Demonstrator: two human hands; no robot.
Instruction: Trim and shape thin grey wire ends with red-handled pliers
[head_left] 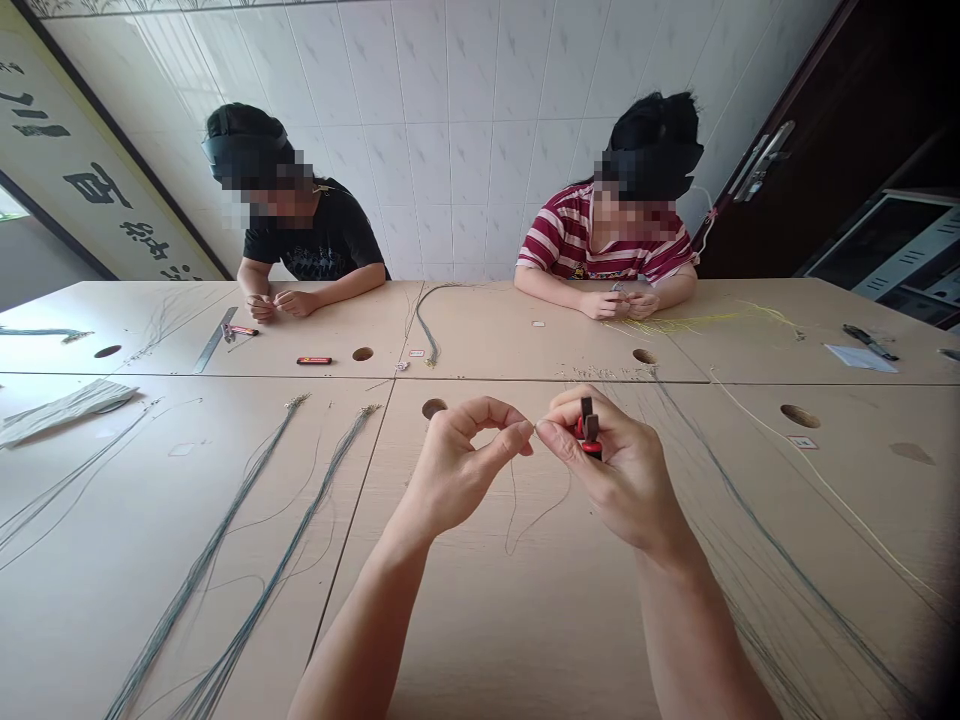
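My left hand [469, 465] is closed in a pinch between thumb and forefinger, just above the table. From the pinch a thin cord [512, 510] hangs in a loose loop. Thumb and forefinger of my right hand [619, 465] meet the left fingertips at the same spot; whatever tiny piece sits between them is hidden. Tucked in the right hand is a small pair of pliers [590, 430], black and red, its dark tips pointing up. The rest of the pliers is covered by my palm and fingers.
Bundles of grey-green cords [247, 520] lie on the left, and another cord bundle [765, 520] on the right. Small metal bits [600, 372] are scattered beyond my right hand. Across the table [480, 640] sit two people, one in a black shirt [322, 235], one in a striped shirt [559, 235].
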